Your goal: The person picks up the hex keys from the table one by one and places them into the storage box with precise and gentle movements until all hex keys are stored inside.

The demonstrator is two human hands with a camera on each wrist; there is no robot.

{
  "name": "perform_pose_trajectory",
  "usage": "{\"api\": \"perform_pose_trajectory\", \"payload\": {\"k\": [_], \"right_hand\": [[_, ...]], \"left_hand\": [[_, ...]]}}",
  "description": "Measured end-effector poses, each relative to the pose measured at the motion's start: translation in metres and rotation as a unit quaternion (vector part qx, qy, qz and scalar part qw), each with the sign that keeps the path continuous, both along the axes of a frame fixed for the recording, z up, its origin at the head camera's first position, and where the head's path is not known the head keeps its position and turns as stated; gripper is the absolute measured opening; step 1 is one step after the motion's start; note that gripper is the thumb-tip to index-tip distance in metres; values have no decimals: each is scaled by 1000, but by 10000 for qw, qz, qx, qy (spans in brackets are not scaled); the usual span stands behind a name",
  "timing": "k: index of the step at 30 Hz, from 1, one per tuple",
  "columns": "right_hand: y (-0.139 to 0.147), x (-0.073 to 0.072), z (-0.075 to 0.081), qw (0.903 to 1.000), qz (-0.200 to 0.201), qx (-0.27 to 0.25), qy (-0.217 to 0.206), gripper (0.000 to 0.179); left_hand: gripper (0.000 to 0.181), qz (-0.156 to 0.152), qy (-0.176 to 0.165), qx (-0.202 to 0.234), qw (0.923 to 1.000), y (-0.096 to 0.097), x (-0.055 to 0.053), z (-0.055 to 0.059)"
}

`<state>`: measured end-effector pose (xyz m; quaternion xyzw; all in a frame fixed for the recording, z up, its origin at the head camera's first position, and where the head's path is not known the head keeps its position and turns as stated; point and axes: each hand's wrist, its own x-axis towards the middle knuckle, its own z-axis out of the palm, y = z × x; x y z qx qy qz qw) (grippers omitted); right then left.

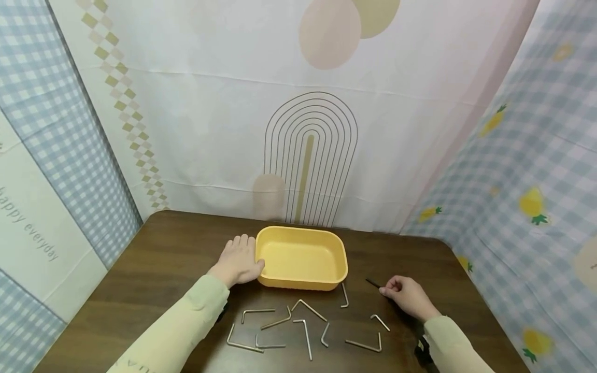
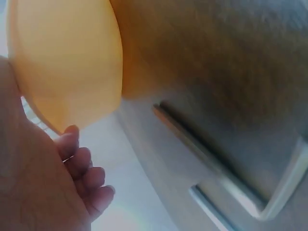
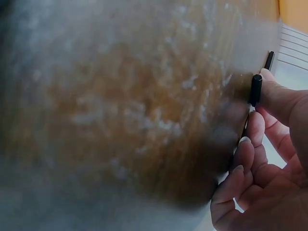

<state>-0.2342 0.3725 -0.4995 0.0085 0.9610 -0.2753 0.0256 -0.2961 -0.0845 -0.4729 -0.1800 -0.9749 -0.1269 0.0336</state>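
A yellow plastic bin (image 1: 303, 284) stands near the back of the wooden table. My left hand (image 1: 239, 261) rests against its left side, fingers extended and thumb over the rim; the left wrist view shows the palm beside the bin's outer wall (image 2: 72, 53). To the right of the bin, my right hand (image 1: 408, 296) pinches a black hex key (image 1: 372, 283) between thumb and fingertips, low over the table. Its black ends (image 3: 256, 90) stick out past the fingers in the right wrist view; the middle is hidden by the hand.
Several metallic L-shaped hex keys lie scattered in front of the bin, among them a long silver one (image 1: 307, 339) and a brassy one (image 1: 244, 346). One key (image 1: 345, 296) lies by the bin's front right corner. Patterned cloth (image 1: 210, 129) hangs behind the table (image 1: 177, 243).
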Motion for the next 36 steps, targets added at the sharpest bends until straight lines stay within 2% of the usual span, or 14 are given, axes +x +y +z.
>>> {"api": "perform_pose_trajectory", "payload": {"k": [6, 14, 22, 26, 30, 36], "right_hand": [[0, 0, -2, 10000, -37, 74, 11, 21], [1, 5, 3, 9998, 56, 186, -26, 21], [2, -2, 8, 9998, 188, 14, 19, 21], [-1, -7, 17, 9996, 258, -138, 65, 23], [-14, -14, 31, 9985, 374, -233, 320, 27], [-59, -30, 59, 9925, 757, -385, 881, 25]], "left_hand": [[37, 214, -115, 216, 9995, 7, -1, -12], [39, 287, -285, 307, 9987, 12, 0, -10], [45, 318, -365, 340, 9982, 8, -3, -12], [46, 309, -402, 399, 9979, 7, -2, -12], [45, 290, -416, 459, 9977, 8, -3, -11], [45, 335, -446, 400, 9976, 7, -4, -10]]}}
